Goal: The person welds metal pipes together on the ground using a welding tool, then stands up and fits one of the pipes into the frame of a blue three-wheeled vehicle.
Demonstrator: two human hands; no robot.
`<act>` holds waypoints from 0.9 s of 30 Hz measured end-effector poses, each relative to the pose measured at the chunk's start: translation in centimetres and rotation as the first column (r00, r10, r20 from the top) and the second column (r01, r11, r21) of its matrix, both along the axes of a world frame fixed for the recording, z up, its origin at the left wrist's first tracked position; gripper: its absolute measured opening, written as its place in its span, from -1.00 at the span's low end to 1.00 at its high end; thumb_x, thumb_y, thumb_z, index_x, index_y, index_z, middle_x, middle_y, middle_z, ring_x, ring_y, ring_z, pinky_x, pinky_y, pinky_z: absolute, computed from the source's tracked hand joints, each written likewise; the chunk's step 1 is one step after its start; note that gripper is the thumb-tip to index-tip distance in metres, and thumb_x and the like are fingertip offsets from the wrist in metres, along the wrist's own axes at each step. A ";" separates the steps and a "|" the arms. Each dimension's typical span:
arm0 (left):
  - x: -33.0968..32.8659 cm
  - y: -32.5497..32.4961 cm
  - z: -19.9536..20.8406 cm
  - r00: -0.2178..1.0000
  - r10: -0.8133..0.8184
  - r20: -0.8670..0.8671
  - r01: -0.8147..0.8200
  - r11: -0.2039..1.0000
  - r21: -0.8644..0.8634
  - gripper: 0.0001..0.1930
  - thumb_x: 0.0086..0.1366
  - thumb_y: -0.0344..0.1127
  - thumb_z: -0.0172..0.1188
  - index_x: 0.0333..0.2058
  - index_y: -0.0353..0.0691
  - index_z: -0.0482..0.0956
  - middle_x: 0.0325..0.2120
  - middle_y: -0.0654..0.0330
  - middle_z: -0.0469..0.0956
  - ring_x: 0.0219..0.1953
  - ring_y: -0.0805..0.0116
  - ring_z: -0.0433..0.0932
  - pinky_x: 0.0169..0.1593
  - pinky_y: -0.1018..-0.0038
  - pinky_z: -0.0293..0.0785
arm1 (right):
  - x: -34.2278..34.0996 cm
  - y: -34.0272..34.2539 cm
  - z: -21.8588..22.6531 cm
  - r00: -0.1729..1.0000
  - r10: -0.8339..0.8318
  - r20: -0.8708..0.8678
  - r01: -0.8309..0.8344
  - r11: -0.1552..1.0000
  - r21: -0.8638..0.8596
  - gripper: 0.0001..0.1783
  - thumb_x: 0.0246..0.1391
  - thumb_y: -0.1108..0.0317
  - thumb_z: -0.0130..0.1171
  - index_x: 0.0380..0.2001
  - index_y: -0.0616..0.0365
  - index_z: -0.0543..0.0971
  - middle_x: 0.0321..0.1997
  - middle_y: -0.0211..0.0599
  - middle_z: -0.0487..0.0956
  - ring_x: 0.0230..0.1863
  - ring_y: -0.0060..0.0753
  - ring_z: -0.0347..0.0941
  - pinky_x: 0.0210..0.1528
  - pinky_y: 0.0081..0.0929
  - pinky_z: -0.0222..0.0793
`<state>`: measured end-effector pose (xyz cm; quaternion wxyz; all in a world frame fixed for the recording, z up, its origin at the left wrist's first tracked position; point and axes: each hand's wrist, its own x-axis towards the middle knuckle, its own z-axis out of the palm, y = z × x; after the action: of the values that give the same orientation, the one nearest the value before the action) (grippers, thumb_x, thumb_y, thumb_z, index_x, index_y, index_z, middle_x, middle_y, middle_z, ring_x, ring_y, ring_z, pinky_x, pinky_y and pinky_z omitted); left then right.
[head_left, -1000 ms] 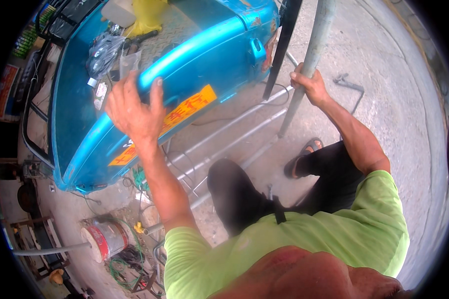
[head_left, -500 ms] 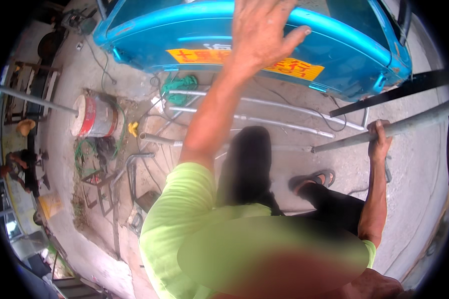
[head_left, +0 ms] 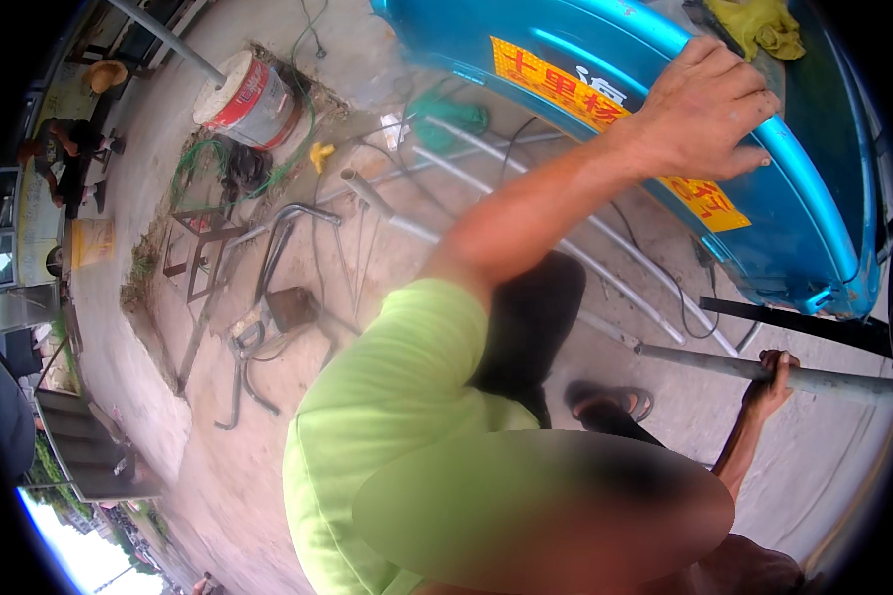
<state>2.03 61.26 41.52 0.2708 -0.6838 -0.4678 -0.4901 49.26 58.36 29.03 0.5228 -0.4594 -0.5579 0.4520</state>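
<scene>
My left hand rests over the top edge of a blue vehicle tailgate, its fingers curled across the rim and the thumb on the outer face. A yellow strip with red lettering crosses that panel, partly behind my forearm. Lower down at the right, my right hand is closed round a long grey metal pipe. The pipe slants across beside my sandalled foot, and its right end runs toward the dark rim of the view. A dark flat bar lies just above the pipe, below the tailgate's corner.
Several silvery tubes and cables lie on the concrete under the tailgate. To the left stand a red and white bucket with a pole in it, a small metal frame and bent tubing. A person sits at the far left.
The view has turned, so the tailgate appears tilted and farther right, and the bucket higher. Both hands keep their holds, the left on the tailgate rim and the right on the pipe.
</scene>
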 end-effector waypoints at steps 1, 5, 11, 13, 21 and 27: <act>-0.1 0.1 0.1 1.000 -0.002 -0.002 0.002 1.000 -0.009 -0.48 0.09 0.12 0.45 -0.03 -0.03 0.75 -0.06 0.21 0.68 0.11 0.24 0.52 0.37 0.15 0.22 | 0.0 0.1 0.0 1.000 0.001 0.002 -0.001 1.000 0.011 -0.74 0.36 0.23 0.19 -0.37 0.12 0.43 -0.48 -0.39 0.37 -0.38 -0.46 0.25 -0.15 -0.32 0.29; -0.6 0.7 -0.9 0.989 -0.134 0.064 0.128 0.989 0.079 -0.47 0.12 0.14 0.42 -0.02 -0.04 0.75 -0.05 0.21 0.69 0.11 0.23 0.53 0.37 0.13 0.22 | 0.2 0.3 -0.4 1.000 0.017 -0.013 -0.017 1.000 0.023 -0.77 0.34 0.24 0.19 -0.36 0.09 0.45 -0.49 -0.41 0.33 -0.37 -0.45 0.25 -0.15 -0.30 0.27; -9.5 -11.6 -8.3 0.928 -0.113 0.355 0.151 0.985 -0.080 -0.67 0.17 -0.35 0.51 -0.08 -0.18 0.69 -0.11 0.11 0.67 0.01 0.17 0.58 0.08 0.33 0.51 | 0.4 -0.2 -0.3 1.000 0.006 -0.008 -0.006 1.000 0.023 -0.77 0.34 0.23 0.18 -0.37 0.07 0.44 -0.51 -0.45 0.28 -0.37 -0.44 0.25 -0.14 -0.28 0.25; -14.1 -17.1 -12.4 0.864 0.150 0.481 -0.020 0.964 -0.264 -0.70 0.22 -0.37 0.47 -0.08 -0.22 0.65 -0.17 0.18 0.67 -0.14 0.30 0.61 -0.04 0.39 0.53 | 0.7 -0.4 -0.2 1.000 0.008 -0.012 -0.008 1.000 0.011 -0.76 0.33 0.23 0.18 -0.37 0.07 0.43 -0.50 -0.45 0.28 -0.37 -0.44 0.24 -0.13 -0.28 0.25; -28.4 -36.8 -26.1 0.283 0.873 0.398 -0.396 0.484 -0.780 -0.25 0.22 0.02 0.51 0.14 -0.47 0.45 0.00 -0.15 0.58 -0.06 0.18 0.61 0.01 0.28 0.56 | -0.6 -0.4 0.3 0.998 -0.016 -0.062 0.015 1.000 -0.020 -0.75 0.33 0.25 0.19 -0.42 0.07 0.42 -0.51 -0.44 0.27 -0.38 -0.44 0.23 -0.17 -0.32 0.24; -30.7 -35.8 -29.8 0.337 0.784 0.521 -0.080 0.576 -0.814 -0.39 0.34 0.00 0.38 0.14 -0.39 0.52 -0.05 -0.07 0.67 -0.09 0.17 0.67 0.00 0.28 0.56 | 0.0 0.8 -0.5 0.999 -0.021 -0.045 0.020 0.999 -0.031 -0.78 0.32 0.25 0.21 -0.36 0.10 0.46 -0.53 -0.45 0.31 -0.41 -0.49 0.25 -0.18 -0.33 0.27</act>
<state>-28.66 25.48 11.70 -0.1315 -0.2199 -0.8533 -0.4542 49.25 59.19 28.54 0.5328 -0.4626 -0.5342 0.4655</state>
